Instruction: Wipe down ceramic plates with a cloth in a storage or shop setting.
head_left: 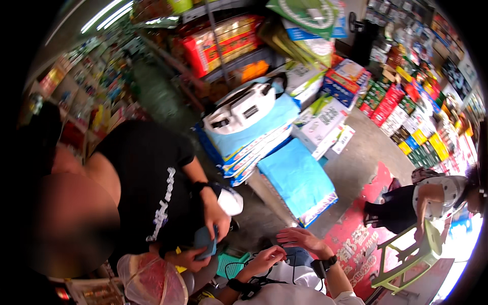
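Note:
My left hand (268,257) is in front of me at the lower middle, its fingers loosely bent and nothing visible in them. A black band (246,287) circles that wrist, and a thin black cord (293,269) loops between my forearms. My right hand (303,241) is raised just beyond it, fingers stretched out and holding nothing; a black watch (325,265) is on its wrist. The two hands are close together but apart. Nearby on the left, a person in a black T-shirt (147,183) holds a flat blue-grey object (205,242) in both hands.
Beyond my hands lie stacked blue-and-white sacks (297,175), with a white waist bag (244,109) on one pile. A pink mesh-covered basket (152,282) stands lower left, near a teal plastic basket (233,264). At right, a person grips a green stool (406,259). Stacked cartons (401,119) line the back right.

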### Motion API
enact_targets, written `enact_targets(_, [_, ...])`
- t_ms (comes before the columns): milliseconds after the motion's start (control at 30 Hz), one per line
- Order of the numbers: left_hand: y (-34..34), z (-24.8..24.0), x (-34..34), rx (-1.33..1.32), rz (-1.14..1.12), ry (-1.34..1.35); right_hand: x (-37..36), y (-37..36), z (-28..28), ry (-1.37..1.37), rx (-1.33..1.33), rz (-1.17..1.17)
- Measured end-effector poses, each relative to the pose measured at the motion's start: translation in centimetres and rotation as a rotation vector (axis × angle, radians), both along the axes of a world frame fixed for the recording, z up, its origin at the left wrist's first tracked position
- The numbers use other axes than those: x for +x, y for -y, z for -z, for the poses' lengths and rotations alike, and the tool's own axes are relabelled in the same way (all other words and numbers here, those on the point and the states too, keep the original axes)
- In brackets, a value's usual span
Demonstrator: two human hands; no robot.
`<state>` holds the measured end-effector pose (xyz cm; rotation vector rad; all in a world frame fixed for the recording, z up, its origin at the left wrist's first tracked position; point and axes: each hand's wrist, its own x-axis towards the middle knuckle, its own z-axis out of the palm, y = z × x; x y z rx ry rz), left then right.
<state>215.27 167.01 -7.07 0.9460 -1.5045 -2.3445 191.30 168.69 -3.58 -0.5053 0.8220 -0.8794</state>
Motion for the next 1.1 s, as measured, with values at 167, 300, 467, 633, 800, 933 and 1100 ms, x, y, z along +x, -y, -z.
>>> enact_targets(167, [-0.8, 0.8, -3.0, 0.05, -0.025, -0.05, -3.4, -3.8, 0.3, -0.085, 0.078, 0.112])
enact_targets(300, [-1.6, 2.3, -7.8, 0.068, -0.032, -0.082, -8.8, -8.1, 1.8, -0.041, 0.101, 0.278])
enact_targets(467, [-4.4, 4.0, -19.0, 0.115, 0.049, -0.049, -18.2, -15.9, 3.9, -0.047, 0.103, 0.514])
enact_targets(633, [-9.9, 1.7, -34.4, -0.015, 0.146, -0.028, -30.5, -25.7, 6.3, 0.074, 0.125, 0.809])
enact_targets(800, [-12.7, 0.2, -47.3, 0.004, 0.261, -0.056, -39.9, -34.7, 9.4, 0.018, 0.03, 1.041])
enact_targets(933, [-12.5, -0.7, -55.2, 0.057, 0.33, -0.074, -47.6, -36.6, 9.9, -0.069, 0.103, 1.099])
enact_targets(1100, [-10.3, -1.0, -65.2, 0.139, 0.272, -0.078, -58.5, -34.4, 10.5, -0.142, 0.155, 1.073])
